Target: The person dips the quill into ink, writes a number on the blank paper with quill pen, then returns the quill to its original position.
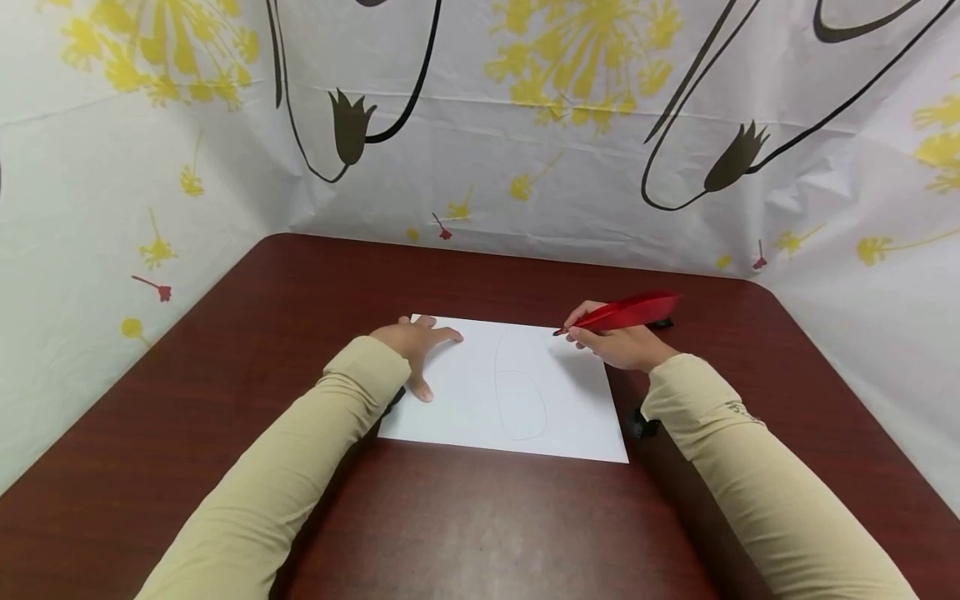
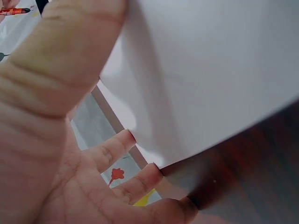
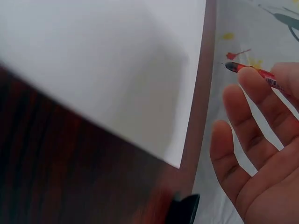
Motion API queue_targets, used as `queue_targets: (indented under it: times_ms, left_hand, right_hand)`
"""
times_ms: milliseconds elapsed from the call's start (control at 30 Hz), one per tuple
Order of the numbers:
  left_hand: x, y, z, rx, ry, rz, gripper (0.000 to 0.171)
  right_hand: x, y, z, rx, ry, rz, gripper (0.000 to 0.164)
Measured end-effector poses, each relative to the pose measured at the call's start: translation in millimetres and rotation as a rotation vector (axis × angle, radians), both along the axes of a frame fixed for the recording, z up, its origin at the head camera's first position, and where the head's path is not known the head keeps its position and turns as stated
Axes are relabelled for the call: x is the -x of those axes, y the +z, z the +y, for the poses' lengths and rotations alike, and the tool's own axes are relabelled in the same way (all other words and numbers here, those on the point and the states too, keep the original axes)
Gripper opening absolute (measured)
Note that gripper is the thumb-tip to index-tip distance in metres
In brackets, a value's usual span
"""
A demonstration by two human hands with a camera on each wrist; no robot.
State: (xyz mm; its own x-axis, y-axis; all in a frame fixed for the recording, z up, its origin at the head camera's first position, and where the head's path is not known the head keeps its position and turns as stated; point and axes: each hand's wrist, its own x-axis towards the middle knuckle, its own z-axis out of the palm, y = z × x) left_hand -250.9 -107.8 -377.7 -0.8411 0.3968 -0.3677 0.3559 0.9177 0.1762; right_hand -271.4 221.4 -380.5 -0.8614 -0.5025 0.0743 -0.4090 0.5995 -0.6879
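Note:
A white sheet of paper (image 1: 465, 408) lies on the dark red-brown table, with a thin, faint curved line shaped like a 6 on its middle. My left hand (image 1: 417, 343) rests on the sheet's left edge, fingers spread; in the left wrist view the thumb (image 2: 60, 60) looms large and several fingertips touch the paper's edge. My right hand (image 1: 618, 340) pinches a red feather pen (image 1: 630, 312) over the paper's upper right corner. Its dark tip (image 3: 231, 66) shows in the right wrist view, apart from the paper, while the other fingers (image 3: 222, 144) are loosely extended.
The table (image 1: 487, 525) surrounds the sheet on all sides. Behind it hangs a white cloth (image 1: 450, 150) with yellow and dark flower prints. A small dark object (image 1: 662, 323) is partly visible behind my right hand, its kind unclear.

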Motion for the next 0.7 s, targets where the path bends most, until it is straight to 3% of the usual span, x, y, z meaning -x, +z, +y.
queue_targets:
  times_ms: [700]
  left_hand:
    - [2.6, -2.0, -1, 0.009, 0.007, -0.004, 0.100]
  right_hand:
    - [7.2, -0.4, 49, -0.092, -0.093, 0.159, 0.013]
